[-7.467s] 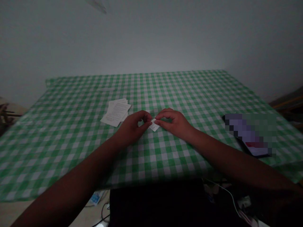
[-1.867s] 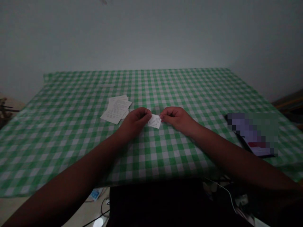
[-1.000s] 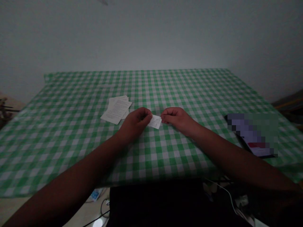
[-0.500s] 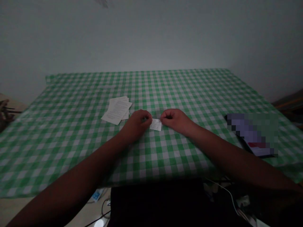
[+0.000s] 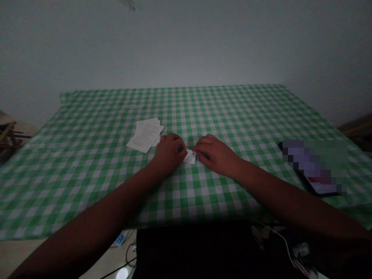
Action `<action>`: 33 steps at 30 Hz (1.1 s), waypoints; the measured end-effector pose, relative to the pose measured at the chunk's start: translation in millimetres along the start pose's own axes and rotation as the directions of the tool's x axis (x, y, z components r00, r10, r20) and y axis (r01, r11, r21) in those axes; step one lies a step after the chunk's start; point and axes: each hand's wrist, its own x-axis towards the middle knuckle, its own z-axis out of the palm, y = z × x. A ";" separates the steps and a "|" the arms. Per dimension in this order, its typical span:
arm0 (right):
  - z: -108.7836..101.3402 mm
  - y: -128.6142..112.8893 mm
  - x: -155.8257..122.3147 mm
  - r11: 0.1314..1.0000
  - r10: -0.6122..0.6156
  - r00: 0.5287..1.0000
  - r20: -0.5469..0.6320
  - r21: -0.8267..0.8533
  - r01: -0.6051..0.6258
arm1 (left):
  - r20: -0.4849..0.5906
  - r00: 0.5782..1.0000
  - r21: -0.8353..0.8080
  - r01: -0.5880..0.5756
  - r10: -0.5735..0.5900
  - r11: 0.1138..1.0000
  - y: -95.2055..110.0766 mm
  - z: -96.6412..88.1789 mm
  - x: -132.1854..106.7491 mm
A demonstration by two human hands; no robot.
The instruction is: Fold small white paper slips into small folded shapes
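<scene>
Paper slip is sitting between your left grip and right grip over the table, each pinching an edge; it's probably feeling light, creasing easily, and favouring gentle holds at corners.

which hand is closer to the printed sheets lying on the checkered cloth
Left. The left hand is just right of the printed sheets and a little nearer the person; the right hand is farther right, across the small paper.
</scene>
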 end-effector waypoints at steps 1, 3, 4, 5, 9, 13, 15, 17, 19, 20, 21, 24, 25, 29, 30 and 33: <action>-0.3 -2.3 -0.6 0.999 -0.029 0.999 0.023 -0.013 0.030 | 0.000 1.000 0.006 -0.003 0.003 1.000 -0.3 0.2 -0.1; -0.2 -6.2 -1.5 0.997 -0.071 0.996 0.063 -0.031 0.073 | 0.004 1.000 0.020 -0.012 0.012 1.000 -1.4 0.8 -0.2; 0.3 -7.7 -1.9 0.995 -0.083 0.993 0.082 -0.039 0.087 | 0.004 1.000 0.026 -0.015 0.015 1.000 -2.0 1.3 -0.1; 1.1 -8.9 -2.2 0.994 -0.091 0.991 0.100 -0.048 0.096 | 0.001 1.000 0.031 -0.018 0.018 0.999 -2.5 1.7 -0.1; 5.3 -10.8 -3.5 0.991 -0.101 0.983 0.153 -0.072 0.113 | 0.005 1.000 0.041 -0.019 0.019 0.999 -1.7 1.5 -0.4; 6.7 -11.3 -4.5 0.989 -0.100 0.980 0.174 -0.087 0.117 | 0.039 0.999 0.042 -0.005 0.004 0.999 -2.3 -3.4 -0.2; 5.9 -11.8 -4.6 0.990 -0.094 0.979 0.181 -0.089 0.112 | 0.061 0.998 0.026 -0.027 0.026 0.999 -6.0 -6.5 0.4; 5.0 -12.0 -4.8 0.990 -0.094 0.979 0.182 -0.082 0.110 | 0.084 0.994 -0.005 -0.067 0.067 0.998 -11.1 -9.5 1.5; 4.6 -11.8 -5.2 0.991 -0.097 0.979 0.177 -0.073 0.112 | 0.096 0.990 -0.029 -0.099 0.102 0.995 -15.6 -12.2 2.7; 4.7 -11.5 -5.5 0.991 -0.098 0.980 0.174 -0.070 0.112 | 0.110 0.987 -0.037 -0.113 0.117 0.993 -17.3 -13.5 3.4; 4.8 -11.2 -5.8 0.991 -0.098 0.980 0.172 -0.068 0.112 | 0.125 0.983 -0.044 -0.127 0.131 0.991 -18.5 -14.9 4.1; 5.4 -10.3 -6.5 0.992 -0.095 0.981 0.170 -0.070 0.108 | 0.180 0.964 -0.064 -0.185 0.194 0.981 -20.2 -19.7 5.6; 5.5 -10.0 -6.6 0.992 -0.094 0.981 0.171 -0.073 0.107 | 0.195 0.957 -0.069 -0.207 0.217 0.976 -20.6 -21.5 5.8; 4.9 -9.5 -6.2 0.991 -0.072 0.980 0.187 -0.101 0.092 | 0.233 0.936 -0.052 -0.259 0.264 0.965 -22.8 -27.4 5.0; 4.5 -9.4 -6.0 0.990 -0.061 0.979 0.192 -0.111 0.083 | 0.241 0.934 -0.045 -0.260 0.263 0.964 -23.3 -28.4 4.5; 2.2 -9.0 -5.2 0.990 -0.021 0.979 0.201 -0.133 0.048 | 0.261 0.935 -0.029 -0.243 0.242 0.970 -23.1 -29.3 2.7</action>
